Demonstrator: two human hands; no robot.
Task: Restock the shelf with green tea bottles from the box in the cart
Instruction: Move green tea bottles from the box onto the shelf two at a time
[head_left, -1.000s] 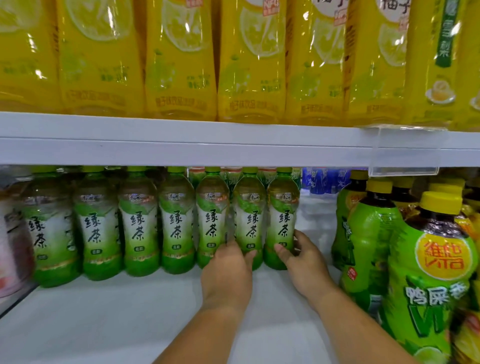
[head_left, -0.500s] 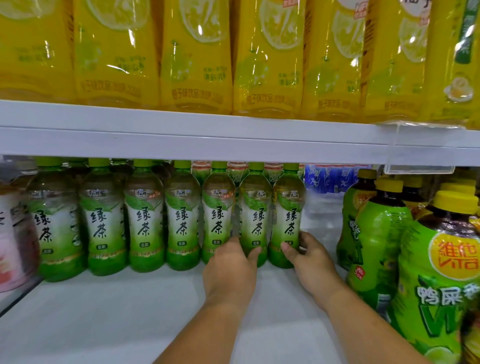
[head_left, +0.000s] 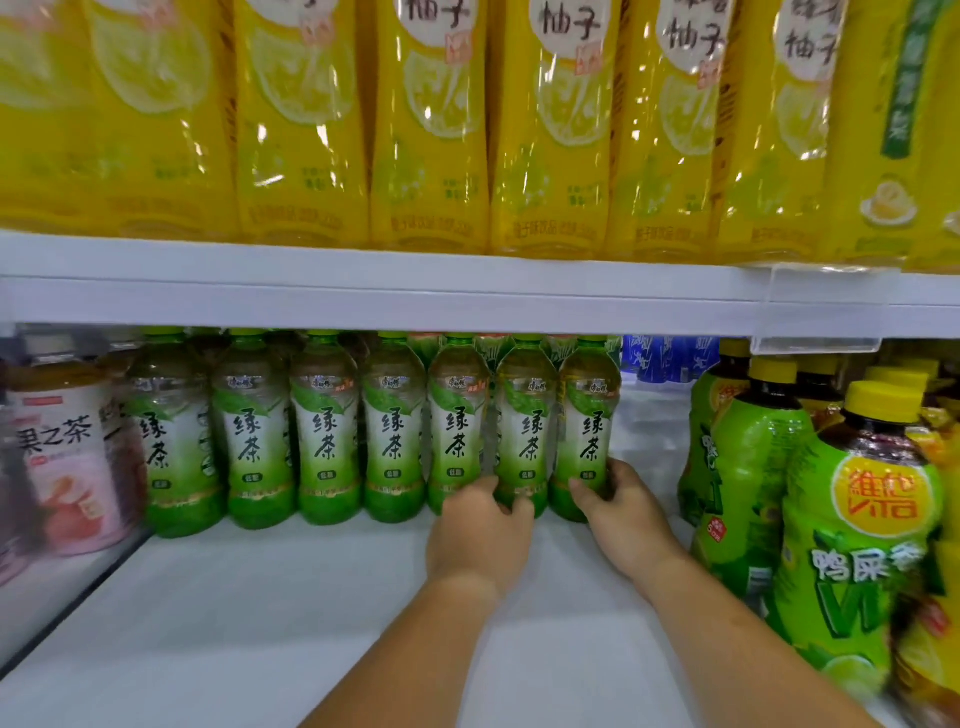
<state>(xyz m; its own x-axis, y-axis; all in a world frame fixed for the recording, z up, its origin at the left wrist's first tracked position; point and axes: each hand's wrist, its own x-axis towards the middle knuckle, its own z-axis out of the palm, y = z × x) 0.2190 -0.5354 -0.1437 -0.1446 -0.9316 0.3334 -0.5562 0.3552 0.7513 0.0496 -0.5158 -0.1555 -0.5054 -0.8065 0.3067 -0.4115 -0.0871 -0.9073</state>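
White lower shelf, beneath the white upper shelf edge. Stocked with a front row of seven green tea bottles, upright, side by side, more ranked behind. Right hand: curled round the base of the rightmost bottle, thumb in front, fingers at its right side. Left hand: curled round the base of the neighbouring bottle. Both bottles standing on the shelf. Pink fruit tea bottle at left; lime-green yellow-capped bottles at right; yellow pomelo drink bottles above.

Shelf edge partly hides green tea bottles' caps; yellow bottles are cropped above.
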